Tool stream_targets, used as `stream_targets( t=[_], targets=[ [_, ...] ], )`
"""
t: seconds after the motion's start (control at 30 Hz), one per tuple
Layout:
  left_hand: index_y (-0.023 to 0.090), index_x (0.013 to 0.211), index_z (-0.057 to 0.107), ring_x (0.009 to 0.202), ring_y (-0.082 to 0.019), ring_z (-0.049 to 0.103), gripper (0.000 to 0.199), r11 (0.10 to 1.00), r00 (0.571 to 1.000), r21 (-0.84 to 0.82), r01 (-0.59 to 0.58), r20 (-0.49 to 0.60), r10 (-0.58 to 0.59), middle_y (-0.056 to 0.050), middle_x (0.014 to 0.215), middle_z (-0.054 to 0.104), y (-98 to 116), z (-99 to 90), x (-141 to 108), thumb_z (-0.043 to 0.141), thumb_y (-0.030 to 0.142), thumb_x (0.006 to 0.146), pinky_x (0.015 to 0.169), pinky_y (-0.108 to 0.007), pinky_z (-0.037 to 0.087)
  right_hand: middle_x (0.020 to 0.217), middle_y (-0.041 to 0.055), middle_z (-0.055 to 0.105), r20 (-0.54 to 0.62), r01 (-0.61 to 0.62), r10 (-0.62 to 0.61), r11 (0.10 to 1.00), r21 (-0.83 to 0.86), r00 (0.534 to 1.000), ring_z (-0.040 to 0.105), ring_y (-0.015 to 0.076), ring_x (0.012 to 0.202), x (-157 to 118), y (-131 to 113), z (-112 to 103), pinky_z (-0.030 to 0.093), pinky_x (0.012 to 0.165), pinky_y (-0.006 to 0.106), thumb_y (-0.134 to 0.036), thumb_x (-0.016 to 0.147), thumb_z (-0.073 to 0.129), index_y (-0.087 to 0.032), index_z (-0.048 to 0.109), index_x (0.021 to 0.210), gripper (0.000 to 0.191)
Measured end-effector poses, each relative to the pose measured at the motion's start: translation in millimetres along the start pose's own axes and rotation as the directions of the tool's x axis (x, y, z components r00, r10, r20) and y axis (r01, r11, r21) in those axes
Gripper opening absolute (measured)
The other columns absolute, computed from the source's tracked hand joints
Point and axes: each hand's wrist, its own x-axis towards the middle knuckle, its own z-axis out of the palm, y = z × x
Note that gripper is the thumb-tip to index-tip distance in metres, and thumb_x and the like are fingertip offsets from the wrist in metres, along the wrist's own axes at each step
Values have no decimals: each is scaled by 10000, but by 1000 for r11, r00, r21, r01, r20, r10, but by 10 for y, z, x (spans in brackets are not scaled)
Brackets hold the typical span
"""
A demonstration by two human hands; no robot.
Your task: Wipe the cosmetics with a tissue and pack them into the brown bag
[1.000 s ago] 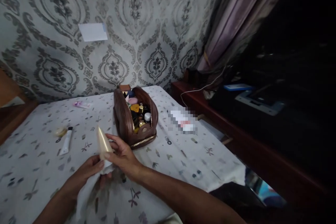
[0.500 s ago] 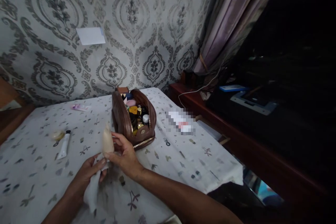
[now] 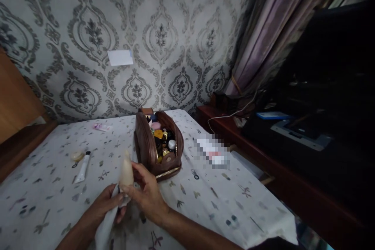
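In front of the bag, my right hand [image 3: 150,193] grips a cream-coloured tapered bottle [image 3: 126,174], its narrow end pointing up. My left hand [image 3: 109,205] is closed around a white cloth [image 3: 106,226], which wraps the bottle's lower end and hangs down below. The bottle's base is hidden by the cloth and fingers. Just beyond my right hand stands a brown leather toiletry bag [image 3: 143,140], unzipped, with several small bottles and a white cap [image 3: 172,144] showing inside.
On the patterned tablecloth [image 3: 187,203] lie a white tube with a black cap [image 3: 83,168], a small round yellowish container [image 3: 77,155] and a pink-and-white tube [image 3: 102,127]. A pixelated white item [image 3: 212,150] lies right of the bag. A dark red desk [image 3: 293,175] adjoins the right side.
The view has shifted, so the bag and table items sit lower and farther right. Both hands keep hold of the bottle and cloth, with little change in grip.
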Motion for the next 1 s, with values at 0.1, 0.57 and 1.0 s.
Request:
stream_targets(
  t=[0.1, 0.57, 1.0],
  targets=[
    [161, 754, 561, 381, -87, 478, 582, 999, 999, -43, -21, -26, 20, 24, 477, 580, -41, -33, 21, 843, 622, 537, 406, -191, 328, 1259, 78, 602, 4, -27, 27, 990, 138, 1000, 611, 244, 1120, 34, -198, 12, 488, 981, 415, -426, 778, 755, -275, 495, 1368, 662],
    [161, 820, 589, 464, -106, 522, 582, 997, 994, -54, 47, -95, -52, 31, 525, 609, 23, -42, 44, 849, 601, 542, 479, -200, 409, 834, 26, 676, -51, -149, 141, 949, -278, 989, 637, 135, 707, 1069, -1500, -906, 525, 707, 272, -240, 804, 631, -141, 628, 1066, 280],
    [149, 758, 613, 461, -103, 509, 516, 1000, 999, 26, 5, -43, -4, 13, 547, 605, 18, -72, 50, 817, 597, 603, 465, -200, 368, 1067, 116, 699, -224, -234, 153, 54, -971, 963, 651, 255, 968, 1614, -1477, -991, 482, 771, 309, -235, 788, 634, -135, 573, 1259, 486]
  ],
)
